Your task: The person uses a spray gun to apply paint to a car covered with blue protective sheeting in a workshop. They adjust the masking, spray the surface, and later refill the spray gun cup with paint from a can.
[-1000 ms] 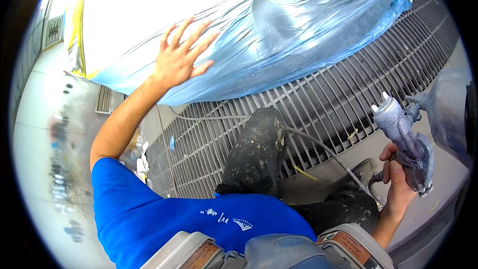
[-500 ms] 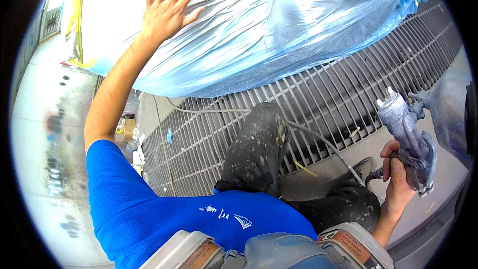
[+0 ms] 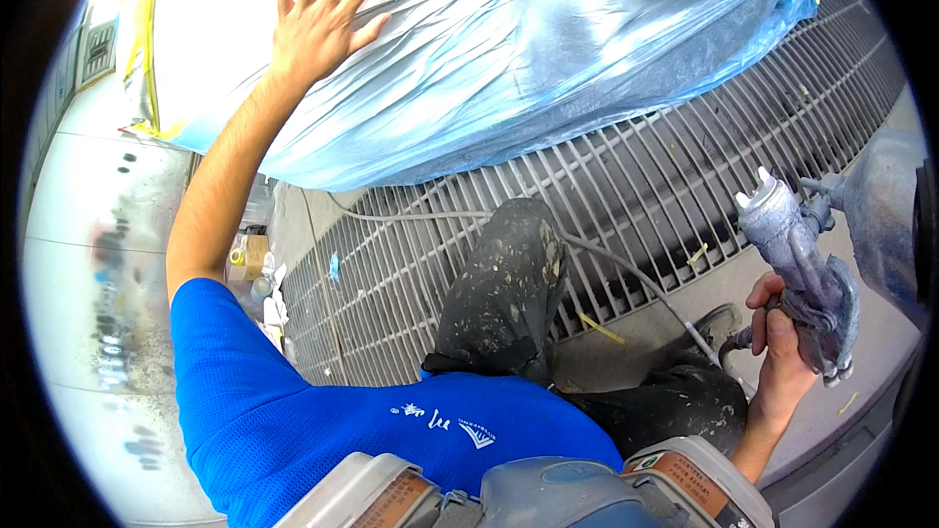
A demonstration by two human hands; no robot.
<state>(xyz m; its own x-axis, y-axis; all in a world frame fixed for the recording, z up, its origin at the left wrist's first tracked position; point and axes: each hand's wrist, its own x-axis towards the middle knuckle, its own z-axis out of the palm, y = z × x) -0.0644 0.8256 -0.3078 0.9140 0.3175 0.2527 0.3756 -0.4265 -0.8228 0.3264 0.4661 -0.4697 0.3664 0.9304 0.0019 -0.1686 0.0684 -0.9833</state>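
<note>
Person's L hand (image 3: 318,34) is flat w/ fingers fanned apart, back up, over the pale blue plastic sheeting (image 3: 558,88); can't tell if it's touching. R hand (image 3: 782,352) is wrapped round the lower part of a grey, paint-crusted spray gun (image 3: 800,259), over at the view's R side, its nozzle end tilted up & away. Grey cup (image 3: 885,225) is just R of the gun, joined by a short fitting. Hose (image 3: 700,340) runs from near R hand fwd over the metal grating (image 3: 372,303). Dark trousers (image 3: 499,293) w/ pale specks are btwn the arms. Cardboard box (image 3: 256,254) is near L elbow
</note>
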